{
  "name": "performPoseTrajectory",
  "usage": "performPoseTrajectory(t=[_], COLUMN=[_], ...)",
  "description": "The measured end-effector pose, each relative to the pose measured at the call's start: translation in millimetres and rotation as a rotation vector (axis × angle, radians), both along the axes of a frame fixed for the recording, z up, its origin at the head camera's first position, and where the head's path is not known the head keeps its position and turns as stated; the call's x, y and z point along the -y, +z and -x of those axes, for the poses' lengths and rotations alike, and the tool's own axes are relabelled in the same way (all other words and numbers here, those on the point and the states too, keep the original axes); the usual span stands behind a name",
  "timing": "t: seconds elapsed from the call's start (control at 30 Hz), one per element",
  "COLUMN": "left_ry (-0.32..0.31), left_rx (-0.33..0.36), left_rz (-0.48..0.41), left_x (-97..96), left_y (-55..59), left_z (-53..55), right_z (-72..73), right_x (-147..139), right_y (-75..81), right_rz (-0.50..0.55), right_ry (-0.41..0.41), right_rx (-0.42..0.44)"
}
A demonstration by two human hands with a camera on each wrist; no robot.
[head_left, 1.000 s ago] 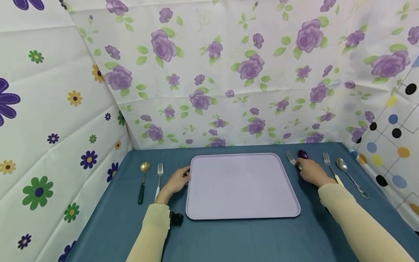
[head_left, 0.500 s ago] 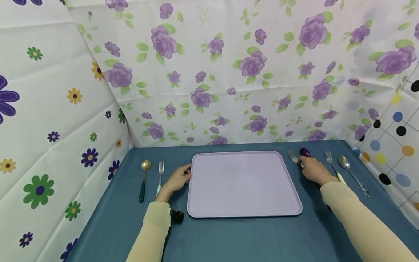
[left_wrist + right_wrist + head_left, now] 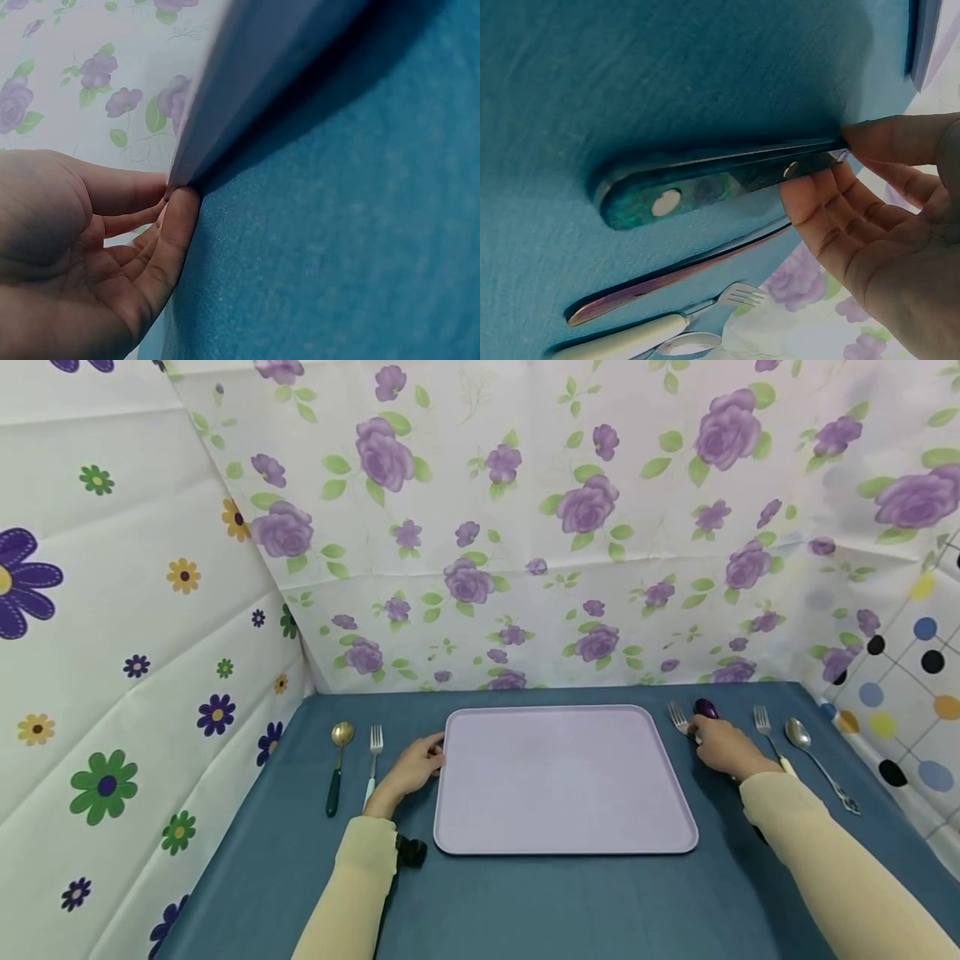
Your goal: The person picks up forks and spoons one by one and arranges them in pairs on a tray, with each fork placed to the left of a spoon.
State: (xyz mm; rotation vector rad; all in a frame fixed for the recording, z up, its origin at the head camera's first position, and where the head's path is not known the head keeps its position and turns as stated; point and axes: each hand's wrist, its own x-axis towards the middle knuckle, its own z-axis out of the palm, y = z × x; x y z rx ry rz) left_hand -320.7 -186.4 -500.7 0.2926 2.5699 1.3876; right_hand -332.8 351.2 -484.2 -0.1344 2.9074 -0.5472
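My left hand (image 3: 417, 766) is at the left edge of a pale lilac rectangular tray (image 3: 562, 781). In the left wrist view, its thumb and fingertips pinch the tray's rim (image 3: 196, 127). To the right of the tray, my right hand (image 3: 726, 747) pinches a silver fork (image 3: 678, 717) by its dark green riveted handle (image 3: 705, 191), between thumb and fingertips. The handle lies close over the blue cloth. Just beyond that hand shows the bowl of a purple spoon (image 3: 706, 708); the spoon's shiny handle (image 3: 660, 285) runs beside the fork in the right wrist view.
A cream-handled fork (image 3: 763, 720) and an ornate silver spoon (image 3: 798, 734) lie at the right. On the left are a gold spoon with a green handle (image 3: 334, 789) and a pale-handled fork (image 3: 376, 741). Flowered cloth (image 3: 525, 610) hangs behind the blue-covered table (image 3: 525, 902).
The head view has shifted slightly, so everything sits a little farther right. Both hands keep their places at the tray rim and the fork.
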Motion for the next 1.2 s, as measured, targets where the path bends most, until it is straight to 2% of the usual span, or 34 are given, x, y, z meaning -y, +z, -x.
performPoseTrajectory(t=[0.2,0.5,0.7,1.0,1.2], left_ry=[0.012,-0.006,0.011,0.018,0.018], left_rx=[0.002,0.01,-0.007,-0.025,-0.042], left_rz=[0.008,0.036,0.018,0.03,0.035], left_x=[-1.4,-1.8,-2.8,-3.5,-4.4], left_y=[1.5,-1.7,0.8,-1.1,-1.2], left_z=[-0.1,4.4,1.5,-0.4,-0.8], right_z=[-1.4,-1.4,1.1,2.4,2.5], right_x=[1.5,1.0,-0.7,0.6,3.0], right_y=[2.8,5.8,2.2,7.0,10.2], right_rz=[0.004,0.001,0.011,0.025,0.025], right_ry=[-0.006,-0.01,-0.002,-0.008,-0.016], right_rx=[0.016,0.019,-0.001,0.03,0.013])
